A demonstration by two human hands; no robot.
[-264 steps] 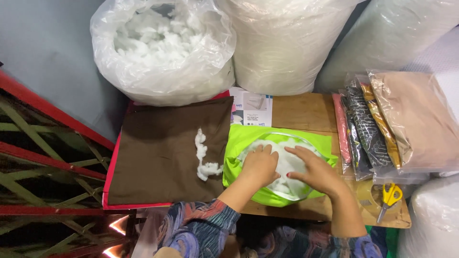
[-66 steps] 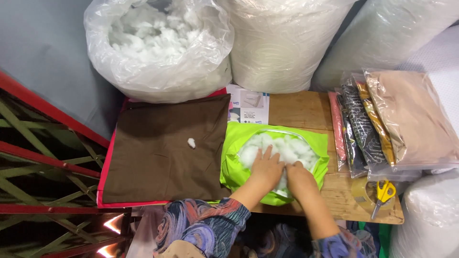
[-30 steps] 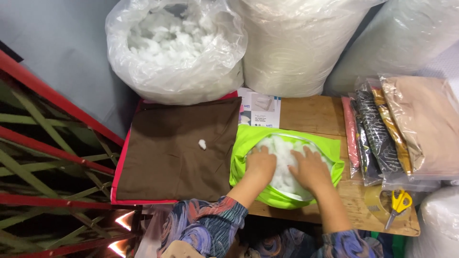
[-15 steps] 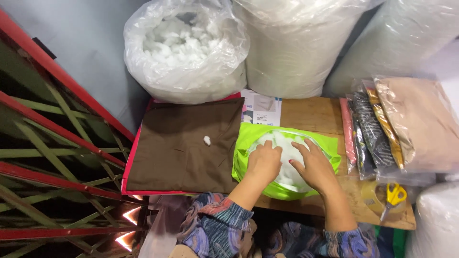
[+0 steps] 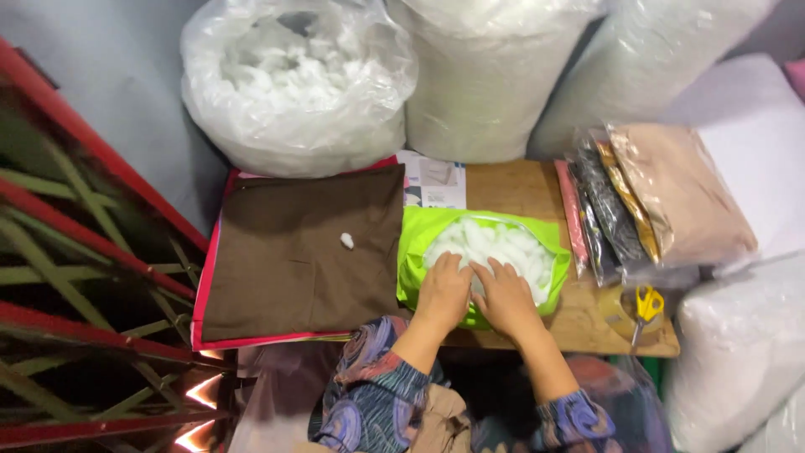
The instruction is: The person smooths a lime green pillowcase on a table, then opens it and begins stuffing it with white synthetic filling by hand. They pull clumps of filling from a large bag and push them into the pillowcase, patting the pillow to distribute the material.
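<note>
A bright green cushion cover (image 5: 419, 239) lies open on the wooden table (image 5: 520, 186), packed with white stuffing (image 5: 495, 243). My left hand (image 5: 443, 291) and my right hand (image 5: 506, 295) rest side by side on the near edge of the stuffing, fingers spread and pressing down into it. A small white tuft of stuffing (image 5: 346, 241) lies alone on the brown cover (image 5: 302, 252) to the left.
A big clear bag of white stuffing (image 5: 293, 80) stands at the back left, with more large bags beside it. Packed fabric covers (image 5: 662, 201) are stacked at the right. Yellow-handled scissors (image 5: 646, 306) lie on a tape roll. Red metal bars (image 5: 84, 252) run along the left.
Over several seconds the strip of stuffing on the brown cover has gone, leaving one small tuft. My hands have moved together toward the near edge of the green cover.
</note>
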